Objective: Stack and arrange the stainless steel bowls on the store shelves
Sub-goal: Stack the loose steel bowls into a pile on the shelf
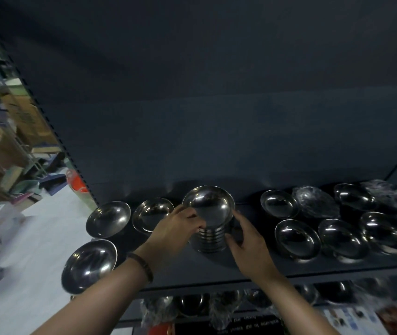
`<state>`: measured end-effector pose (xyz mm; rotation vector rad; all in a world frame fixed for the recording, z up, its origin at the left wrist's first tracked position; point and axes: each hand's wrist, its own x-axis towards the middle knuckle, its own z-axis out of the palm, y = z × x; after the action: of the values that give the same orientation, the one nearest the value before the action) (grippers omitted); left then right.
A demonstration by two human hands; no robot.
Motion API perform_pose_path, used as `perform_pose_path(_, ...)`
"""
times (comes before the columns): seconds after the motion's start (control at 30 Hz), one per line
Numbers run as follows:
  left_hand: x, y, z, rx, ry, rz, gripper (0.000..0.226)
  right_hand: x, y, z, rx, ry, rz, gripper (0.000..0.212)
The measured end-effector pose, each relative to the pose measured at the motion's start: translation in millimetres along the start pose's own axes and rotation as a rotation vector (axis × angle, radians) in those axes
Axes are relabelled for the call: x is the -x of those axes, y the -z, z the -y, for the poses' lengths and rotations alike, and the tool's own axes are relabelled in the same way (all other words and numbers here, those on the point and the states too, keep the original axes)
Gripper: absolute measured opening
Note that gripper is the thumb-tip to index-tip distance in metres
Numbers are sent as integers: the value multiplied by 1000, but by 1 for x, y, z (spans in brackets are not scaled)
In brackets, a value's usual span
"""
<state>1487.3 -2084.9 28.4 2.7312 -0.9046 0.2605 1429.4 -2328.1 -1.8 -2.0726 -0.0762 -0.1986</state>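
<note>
Steel on steel is slick. Your left hand (178,226) and right hand (248,240) both clasp the nested stack of bowls (208,240), which stands in the middle of the shelf (216,272), towards its front. The top bowl (208,206) sits tilted toward you, so an uneven squeeze may let it slide off. Just behind your left knuckles, a loose bowl (152,213) could get knocked against the back panel (216,129).

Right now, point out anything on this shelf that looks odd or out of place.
A plastic-wrapped bowl sits in the back row, right of the held stack; the bowls beside it are bare.
</note>
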Motion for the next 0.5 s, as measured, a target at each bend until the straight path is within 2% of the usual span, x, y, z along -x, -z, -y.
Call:
perform_pose_path(0.17,1,-7,-2,6,-26,-71,17,-1,-2,-1,17,-18,9,70)
perform_pose_path(0.33,4,-8,5,168,-49,-93,14,-1,-5,-3,46,-7,5,71)
perform_pose_path(0.43,13,-2,8,279,21,-211,22,-2,-9,-1,65,-1,-38,71)
perform_pose_path(0.5,21,0,18,259,69,-295,18,-4,-11,2,68,-7,-66,77)
